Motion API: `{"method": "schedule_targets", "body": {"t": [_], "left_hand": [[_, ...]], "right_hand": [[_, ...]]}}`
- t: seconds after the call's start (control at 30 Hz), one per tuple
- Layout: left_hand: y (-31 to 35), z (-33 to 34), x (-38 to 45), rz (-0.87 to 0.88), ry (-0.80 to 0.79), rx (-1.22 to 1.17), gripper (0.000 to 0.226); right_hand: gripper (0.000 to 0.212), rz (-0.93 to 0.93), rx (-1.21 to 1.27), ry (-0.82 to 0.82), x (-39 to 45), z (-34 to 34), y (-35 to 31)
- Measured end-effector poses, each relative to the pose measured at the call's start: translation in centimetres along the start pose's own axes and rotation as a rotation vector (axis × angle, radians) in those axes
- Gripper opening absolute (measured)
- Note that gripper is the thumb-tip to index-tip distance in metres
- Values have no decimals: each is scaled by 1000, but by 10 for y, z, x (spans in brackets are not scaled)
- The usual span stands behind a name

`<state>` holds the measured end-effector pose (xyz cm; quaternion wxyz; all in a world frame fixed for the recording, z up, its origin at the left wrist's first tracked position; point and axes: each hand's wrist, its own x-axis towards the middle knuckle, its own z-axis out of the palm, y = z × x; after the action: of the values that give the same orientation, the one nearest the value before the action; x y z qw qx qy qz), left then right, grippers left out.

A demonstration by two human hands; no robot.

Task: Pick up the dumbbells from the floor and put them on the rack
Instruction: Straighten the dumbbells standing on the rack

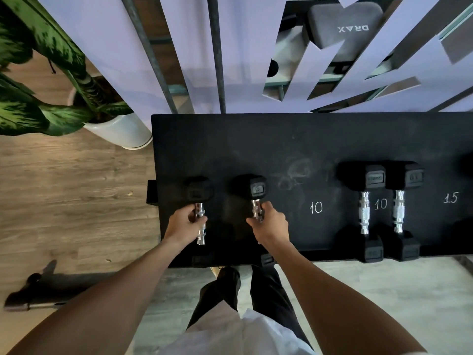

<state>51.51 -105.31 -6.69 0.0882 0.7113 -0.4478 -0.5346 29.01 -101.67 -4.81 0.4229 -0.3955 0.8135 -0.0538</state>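
Note:
The black rack shelf [294,139] lies in front of me, chalked with 10, 10 and 15. My left hand [183,224] is wrapped around the chrome handle of a small black hex dumbbell [198,192] at the shelf's left end. My right hand [270,224] grips the handle of a second small dumbbell [252,187] just to its right. Both dumbbells point away from me, their far heads over the shelf; whether they rest on it I cannot tell. Two larger dumbbells [366,211] [400,210] lie side by side on the shelf by the right-hand 10 mark.
A potted plant in a white pot [120,131] stands on the wood floor left of the rack. Behind the rack are metal poles [217,55] and white panels with a grey padded bench [345,29] beyond. My legs [256,290] stand at the shelf's front edge.

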Motion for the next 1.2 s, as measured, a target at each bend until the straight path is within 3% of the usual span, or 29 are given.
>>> {"method": "schedule_targets", "body": {"t": [0.1,0.3,0.43,0.63,1.2], "left_hand": [[1,-6,7,-1,-95,9,18],[6,5,6,-15,-43,8,38],[4,8,6,-32,31,-72,22],[9,9,5,-67,48,-108,21],[10,5,7,-52,0,47,22]], "right_hand": [[38,-4,-53,17,-2,3,-7],[36,-48,-100,78,-7,16,-9],[38,-40,-42,97,-7,17,-4],[33,39,92,8,3,5,-3],[39,37,78,-62,10,8,0]]}}
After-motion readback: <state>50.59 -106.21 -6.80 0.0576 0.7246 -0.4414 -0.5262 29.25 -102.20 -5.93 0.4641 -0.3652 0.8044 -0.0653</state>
